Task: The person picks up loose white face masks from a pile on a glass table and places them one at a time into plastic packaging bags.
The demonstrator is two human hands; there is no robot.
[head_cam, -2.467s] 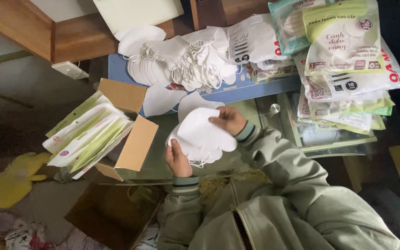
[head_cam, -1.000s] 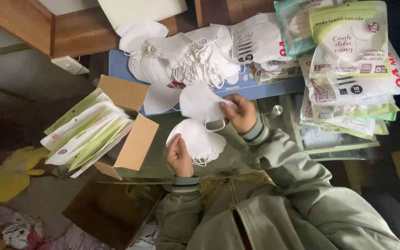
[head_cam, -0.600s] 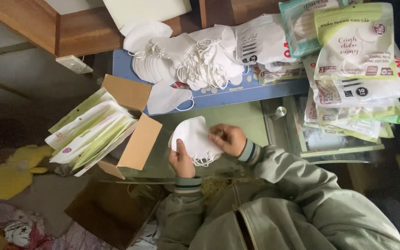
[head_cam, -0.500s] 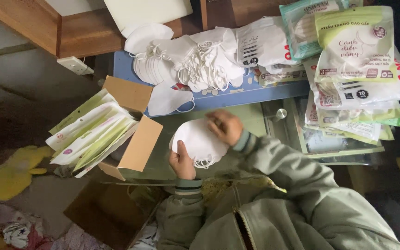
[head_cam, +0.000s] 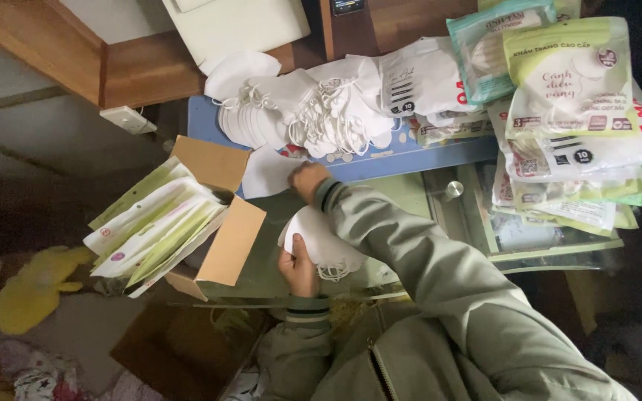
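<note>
My left hand (head_cam: 298,267) grips a small stack of white face masks (head_cam: 321,239) just above the glass table top. My right hand (head_cam: 307,178) reaches forward to a single white mask (head_cam: 267,171) lying at the near edge of the blue tray; its fingers rest on that mask, and I cannot tell whether they have closed on it. Behind it, a big loose heap of white masks (head_cam: 302,111) with ear loops covers the blue tray (head_cam: 410,152).
An open cardboard box (head_cam: 221,223) holding flat green-and-white packets (head_cam: 150,230) stands to the left. Piled sealed mask bags (head_cam: 574,119) fill the right side. A wooden shelf (head_cam: 135,67) is at the back left; a yellow soft toy (head_cam: 35,286) lies on the floor.
My right hand left the stack held by my left hand and moved forward and left to the single mask by the blue tray. The left hand stayed in place with the stack.
</note>
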